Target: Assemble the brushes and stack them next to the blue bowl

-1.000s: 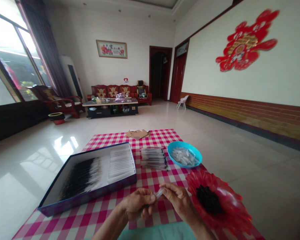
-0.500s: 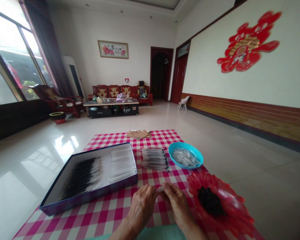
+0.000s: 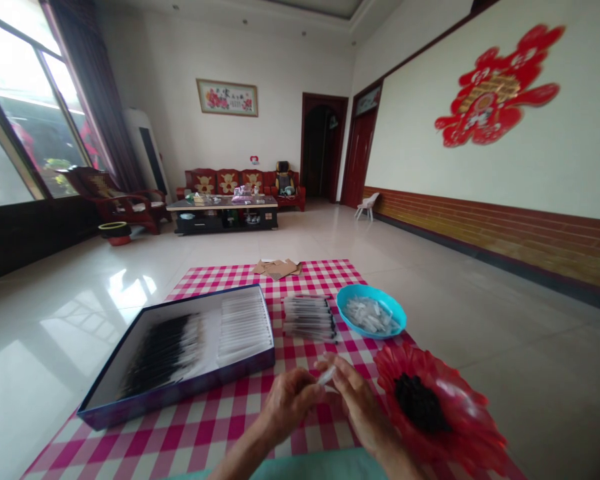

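Note:
A small translucent white plastic piece (image 3: 327, 375) is between my two hands above the checked cloth. My left hand (image 3: 289, 400) is closed, its thumb and fingertips pinching the lower end. My right hand (image 3: 355, 395) grips the upper end with thumb and fingers. Just beyond lies a bundle of slim clear tubes with black ends (image 3: 310, 317), apart from both hands. To its right, a blue bowl (image 3: 349, 293) holds many translucent pieces like the one I hold. Beside my right hand, a red flower-shaped bowl (image 3: 473, 410) contains small black parts (image 3: 421, 403).
On the left a shallow dark-blue box (image 3: 200, 380) holds rows of black sticks (image 3: 160, 353) and white sticks (image 3: 245, 327). Torn brown cardboard (image 3: 279, 268) lies at the cloth's far edge. Across the tiled floor stand a low table (image 3: 225, 217) and a wooden sofa (image 3: 230, 180).
My right fingers have lifted and spread slightly, and the translucent piece is tilted upward and shows more. My left hand has turned a little. The bowls, box and bundle stay put.

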Demonstrator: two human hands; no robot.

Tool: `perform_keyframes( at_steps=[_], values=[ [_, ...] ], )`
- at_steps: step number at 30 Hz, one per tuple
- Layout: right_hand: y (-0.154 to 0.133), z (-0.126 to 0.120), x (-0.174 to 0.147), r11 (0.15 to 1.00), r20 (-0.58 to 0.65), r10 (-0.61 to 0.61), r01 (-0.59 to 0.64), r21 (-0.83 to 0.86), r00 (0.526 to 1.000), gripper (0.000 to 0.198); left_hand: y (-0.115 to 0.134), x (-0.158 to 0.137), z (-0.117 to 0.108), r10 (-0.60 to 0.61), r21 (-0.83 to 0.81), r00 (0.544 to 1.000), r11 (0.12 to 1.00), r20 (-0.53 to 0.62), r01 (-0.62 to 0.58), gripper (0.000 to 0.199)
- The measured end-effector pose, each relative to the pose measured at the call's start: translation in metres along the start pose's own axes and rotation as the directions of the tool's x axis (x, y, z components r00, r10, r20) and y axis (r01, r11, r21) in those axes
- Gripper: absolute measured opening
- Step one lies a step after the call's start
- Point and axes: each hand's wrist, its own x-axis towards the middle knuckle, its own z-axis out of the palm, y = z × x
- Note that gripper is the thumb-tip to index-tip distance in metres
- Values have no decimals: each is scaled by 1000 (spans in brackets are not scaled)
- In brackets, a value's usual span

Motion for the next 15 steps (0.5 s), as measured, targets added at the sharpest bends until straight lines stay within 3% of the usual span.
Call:
perform_keyframes(
  at_steps=[2, 4, 6, 8, 10, 11, 13, 15],
  values=[
    [10, 3, 3, 999, -47, 32, -30, 31, 998, 31, 2, -2, 4, 133, 261, 980, 961, -147, -91, 23],
    [18, 7, 6, 999, -109, 44, -42, 17, 993, 29, 2, -4, 7, 273, 463, 940, 873, -204, -153, 20],
    [20, 10, 6, 999, -193, 36, -36, 6, 981, 29, 3, -6, 9, 384, 573, 901, 792, -201, -210, 22],
    [15, 11, 4, 1000, -232, 14, -16, -6, 973, 29, 9, -8, 9, 419, 582, 889, 776, -186, -244, 25],
    [4, 10, 0, 999, -197, -22, 13, -48, 980, 27, 19, -10, 6, 328, 452, 927, 865, -180, -218, 26],
    [-2, 9, -1, 997, -162, -40, 29, -69, 986, 26, 25, -11, 3, 225, 325, 963, 931, -151, -167, 28],
    [-17, 2, -3, 996, -125, -83, 79, -38, 989, 23, 34, -15, -5, -55, -9, 998, 998, 12, 56, 35],
    [-31, -7, -2, 986, -148, -133, 145, 77, 980, 22, 37, -19, -14, -273, -267, 929, 903, 249, 337, 39]
  ],
)
